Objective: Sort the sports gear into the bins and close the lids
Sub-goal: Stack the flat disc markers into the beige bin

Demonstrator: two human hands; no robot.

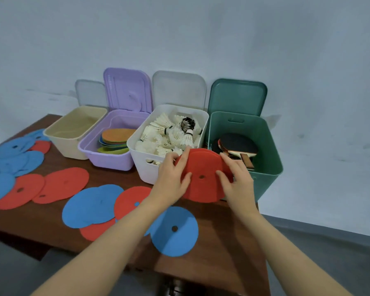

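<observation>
Blue disc (174,231): nearest on the brown desk (218,259), flat, with a small centre hole.
Loose discs: more blue and red ones overlap across the desk's left and middle, among them a red disc (61,184).
Left hand (171,178): fingers curled on the left edge of the red stack (203,176), thumb on its face.
Right hand (236,178): grips the stack's right edge, thumb on the face.
Red stack: several discs held together, tilted up, above the desk in front of the white and green bins.
White bin (145,163): full of shuttlecocks (169,135).
Green bin (267,150): rightmost, holds paddles (238,146).
Purple bin (109,159): holds coloured flat markers (115,137).
Beige bin (66,142): leftmost.
Lids: all four stand open against the wall, such as the green lid (237,97).
</observation>
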